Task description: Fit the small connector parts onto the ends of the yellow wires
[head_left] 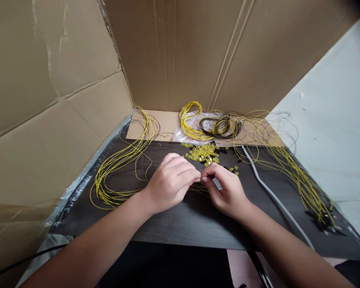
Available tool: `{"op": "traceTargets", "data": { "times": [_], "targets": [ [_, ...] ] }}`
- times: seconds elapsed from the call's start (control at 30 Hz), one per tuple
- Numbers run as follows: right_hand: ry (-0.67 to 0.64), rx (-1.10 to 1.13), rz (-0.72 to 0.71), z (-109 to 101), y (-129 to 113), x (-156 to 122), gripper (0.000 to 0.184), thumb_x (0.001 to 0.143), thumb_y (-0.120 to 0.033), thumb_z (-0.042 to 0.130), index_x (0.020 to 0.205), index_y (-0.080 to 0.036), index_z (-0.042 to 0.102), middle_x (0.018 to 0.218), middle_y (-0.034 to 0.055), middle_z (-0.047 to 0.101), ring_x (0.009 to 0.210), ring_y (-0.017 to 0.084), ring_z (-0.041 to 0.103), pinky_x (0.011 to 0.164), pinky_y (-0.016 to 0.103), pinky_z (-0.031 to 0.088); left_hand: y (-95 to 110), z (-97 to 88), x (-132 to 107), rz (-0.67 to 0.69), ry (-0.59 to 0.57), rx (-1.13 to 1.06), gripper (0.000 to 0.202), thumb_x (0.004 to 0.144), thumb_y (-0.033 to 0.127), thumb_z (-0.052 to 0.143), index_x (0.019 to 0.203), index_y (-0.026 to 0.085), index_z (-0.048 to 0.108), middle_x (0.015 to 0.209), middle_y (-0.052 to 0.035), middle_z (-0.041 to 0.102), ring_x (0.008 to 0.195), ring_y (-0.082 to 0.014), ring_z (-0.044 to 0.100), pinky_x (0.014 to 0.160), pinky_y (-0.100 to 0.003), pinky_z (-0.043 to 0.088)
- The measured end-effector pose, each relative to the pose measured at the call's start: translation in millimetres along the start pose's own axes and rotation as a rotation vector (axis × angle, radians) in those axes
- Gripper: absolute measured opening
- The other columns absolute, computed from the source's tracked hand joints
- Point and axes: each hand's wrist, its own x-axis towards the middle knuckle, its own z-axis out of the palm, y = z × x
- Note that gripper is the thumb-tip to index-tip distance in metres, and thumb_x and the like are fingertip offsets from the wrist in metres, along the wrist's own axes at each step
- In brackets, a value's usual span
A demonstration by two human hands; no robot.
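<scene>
My left hand [171, 182] and my right hand [225, 188] meet fingertip to fingertip above the dark tabletop [174, 226]. Both are closed in a pinch. Between the right thumb and forefinger a short bit of thin yellow wire shows, and it runs toward the left fingertips, which hide its other end. A loose bundle of yellow and black wires [100, 186] curves across the left of the table and passes under my hands. Just beyond my fingers lies a heap of small yellow clear pieces [205, 152], with small black pieces mixed in.
Coiled yellow wire [184, 122] and coiled black wire [222, 126] rest on a clear plastic bag [177, 136] at the back. More yellow wires [306, 188] with black ends lie at right. A grey cable [264, 184] crosses the table. Cardboard walls [180, 52] stand behind and left.
</scene>
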Motion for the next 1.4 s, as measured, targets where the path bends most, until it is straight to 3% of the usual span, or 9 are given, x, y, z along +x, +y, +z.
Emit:
{"op": "traceTargets", "data": {
  "times": [0.37,0.63,0.8,0.93,1.0,1.13,1.4],
  "targets": [
    [0.07,-0.041,-0.065,-3,-3,3,0.017,0.087,-0.005,0.058,0.096,-0.019,0.055,0.082,0.0001,0.059,0.072,0.01,0.054,0.068,0.024,0.045,5,4.3,0,-0.086,0.057,-0.049,0.002,0.092,0.018,0.06,0.09,0.017,0.059,0.084,-0.0014,0.067,0.079,-0.0153,0.057,0.083,-0.036,0.043],
    [0.02,-0.184,-0.056,-9,0,1,0.022,0.086,-0.012,0.061,0.106,-0.02,0.056,0.083,0.0,0.061,0.071,0.011,0.058,0.067,0.025,0.047,5,3.7,2,-0.137,0.059,-0.077,0.002,0.091,0.018,0.061,0.089,0.017,0.06,0.084,-0.0011,0.068,0.079,-0.0153,0.058,0.083,-0.036,0.043],
    [0.181,-0.52,0.152,-33,30,10,0.019,0.091,-0.021,0.057,0.11,-0.02,0.06,0.093,0.0036,0.067,0.083,0.016,0.064,0.078,0.029,0.05,3,1.6,1,-0.168,0.109,-0.095,0.002,0.089,0.016,0.062,0.088,0.018,0.06,0.083,0.0,0.067,0.078,-0.0142,0.059,0.084,-0.035,0.044],
    [-0.004,-0.707,0.324,-48,64,12,0.016,0.089,-0.024,0.056,0.099,-0.019,0.067,0.099,0.0073,0.069,0.093,0.024,0.065,0.083,0.036,0.051,1,0.0,1,-0.19,0.152,-0.104,0.003,0.089,0.016,0.062,0.087,0.018,0.061,0.082,0.0003,0.067,0.077,-0.014,0.059,0.083,-0.035,0.044],
    [-0.066,-0.746,0.378,-50,76,11,0.02,0.088,-0.025,0.056,0.103,-0.018,0.068,0.102,0.0083,0.07,0.096,0.026,0.065,0.085,0.038,0.051,1,-0.4,0,-0.201,0.163,-0.104,0.004,0.089,0.016,0.062,0.086,0.018,0.061,0.081,0.0004,0.066,0.077,-0.0139,0.059,0.083,-0.035,0.044],
    [-0.019,-0.796,0.404,-48,91,10,0.032,0.089,-0.024,0.054,0.116,-0.014,0.067,0.11,0.0136,0.068,0.104,0.03,0.062,0.091,0.042,0.049,0,-0.7,0,-0.21,0.168,-0.097,0.004,0.09,0.017,0.06,0.086,0.018,0.061,0.081,0.0002,0.066,0.077,-0.0142,0.059,0.083,-0.035,0.044],
    [-0.029,-0.818,0.403,-39,105,12,0.032,0.089,-0.021,0.052,0.112,-0.015,0.074,0.106,0.0128,0.07,0.099,0.028,0.063,0.088,0.038,0.049,2,-1.0,0,-0.205,0.161,-0.094,0.006,0.091,0.018,0.058,0.086,0.018,0.061,0.081,-0.0004,0.067,0.077,-0.0145,0.059,0.082,-0.035,0.044]
  ]
}}
